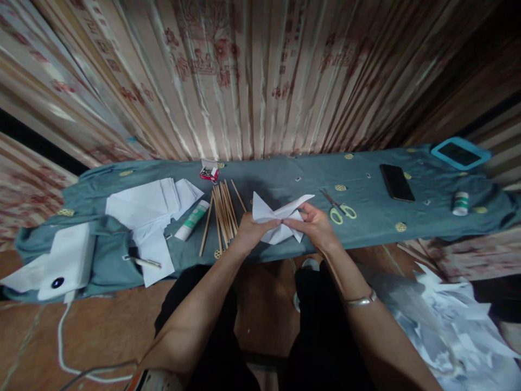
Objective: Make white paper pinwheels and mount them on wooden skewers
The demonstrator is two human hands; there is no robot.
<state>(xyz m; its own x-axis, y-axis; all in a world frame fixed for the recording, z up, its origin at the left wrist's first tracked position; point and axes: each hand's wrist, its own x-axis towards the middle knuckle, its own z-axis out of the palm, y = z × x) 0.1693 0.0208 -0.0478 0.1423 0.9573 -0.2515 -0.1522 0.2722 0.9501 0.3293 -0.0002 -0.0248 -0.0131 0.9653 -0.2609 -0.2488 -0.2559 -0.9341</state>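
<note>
A folded white paper piece (278,217) with pointed flaps is held over the front edge of a table draped in blue-grey cloth (366,179). My left hand (253,231) pinches its left side, fingers closed on the paper. My right hand (312,224) grips the right side, thumb and fingers pressed on a fold near the middle. A bundle of thin wooden sticks (223,213) lies just left of my left hand. Scissors with yellow-green handles (338,208) rest just right of my right hand.
A stack of white paper sheets (148,209), a glue tube (192,220), a small box of staples (209,171) and a pen (142,262) lie left. A black phone (396,182), a tablet (459,153) and a small bottle (461,203) sit right. Paper scraps (456,326) cover the floor.
</note>
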